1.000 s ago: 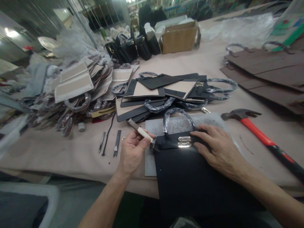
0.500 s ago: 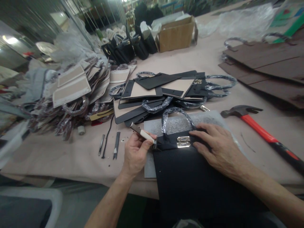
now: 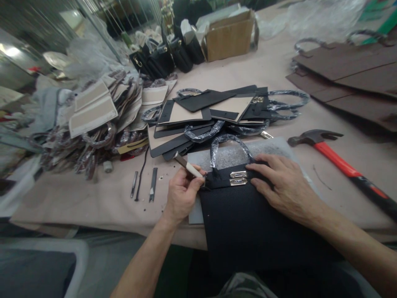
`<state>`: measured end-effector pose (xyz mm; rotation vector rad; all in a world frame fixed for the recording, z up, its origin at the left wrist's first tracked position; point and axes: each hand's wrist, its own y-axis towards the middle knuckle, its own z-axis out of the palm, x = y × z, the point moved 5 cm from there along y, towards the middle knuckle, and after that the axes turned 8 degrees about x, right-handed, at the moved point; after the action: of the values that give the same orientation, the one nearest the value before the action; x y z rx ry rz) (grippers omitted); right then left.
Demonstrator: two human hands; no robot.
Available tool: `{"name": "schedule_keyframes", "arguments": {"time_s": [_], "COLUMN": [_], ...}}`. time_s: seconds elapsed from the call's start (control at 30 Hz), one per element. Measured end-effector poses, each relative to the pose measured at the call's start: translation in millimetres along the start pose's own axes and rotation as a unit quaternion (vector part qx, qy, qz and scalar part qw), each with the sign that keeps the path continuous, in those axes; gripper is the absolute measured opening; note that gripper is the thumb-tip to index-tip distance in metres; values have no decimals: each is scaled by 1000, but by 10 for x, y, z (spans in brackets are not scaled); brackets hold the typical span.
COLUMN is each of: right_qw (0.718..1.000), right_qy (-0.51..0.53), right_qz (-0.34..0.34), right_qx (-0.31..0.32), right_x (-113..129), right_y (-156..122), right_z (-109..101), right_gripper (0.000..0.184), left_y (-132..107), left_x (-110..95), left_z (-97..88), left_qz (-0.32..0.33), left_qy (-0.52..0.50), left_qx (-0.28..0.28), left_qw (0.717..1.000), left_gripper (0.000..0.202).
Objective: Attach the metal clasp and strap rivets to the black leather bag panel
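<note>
A black handbag panel [image 3: 245,219] lies in front of me, hanging over the table edge, with a silver clasp [image 3: 238,178] and a plastic-wrapped handle [image 3: 229,145]. It rests partly on a grey mat [image 3: 232,157]. My left hand [image 3: 181,192] is closed round a small white-handled tool [image 3: 189,166], its tip at the panel's top left corner. My right hand [image 3: 283,186] lies flat with fingers spread on the panel, just right of the clasp.
A red-handled hammer [image 3: 341,163] lies to the right. Small metal punches [image 3: 144,186] lie left of my hand. Black and beige bag panels [image 3: 211,116] are piled behind, more panels [image 3: 93,116] at left, brown panels [image 3: 350,78] at right, a cardboard box [image 3: 231,39] at the back.
The view has shifted slightly. My left hand with the tool has edged closer to the panel's corner. My right hand stays flat beside the clasp.
</note>
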<state>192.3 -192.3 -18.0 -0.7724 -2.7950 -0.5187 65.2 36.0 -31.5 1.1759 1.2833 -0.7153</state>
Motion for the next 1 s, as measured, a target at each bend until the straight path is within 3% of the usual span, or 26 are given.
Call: {"name": "schedule_keyframes", "arguments": {"time_s": [0.27, 0.47, 0.63, 1.0], "right_qw": [1000, 1000, 1000, 1000], "right_qy": [0, 3, -5, 0], "right_qz": [4, 4, 0, 3], "right_qx": [4, 2, 3, 4], "right_x": [26, 23, 22, 35], "right_y": [11, 11, 6, 12], "right_z": [-12, -6, -7, -21], "right_gripper": [35, 35, 36, 35], "left_y": [-111, -96, -103, -13], "left_x": [-29, -128, -154, -253], "left_z": [-57, -7, 39, 82], "left_qz": [24, 66, 90, 124], "left_qy": [24, 148, 177, 193], "left_qx": [-21, -5, -15, 49], "left_qw": [999, 987, 980, 972], "left_gripper": [11, 8, 6, 6]}}
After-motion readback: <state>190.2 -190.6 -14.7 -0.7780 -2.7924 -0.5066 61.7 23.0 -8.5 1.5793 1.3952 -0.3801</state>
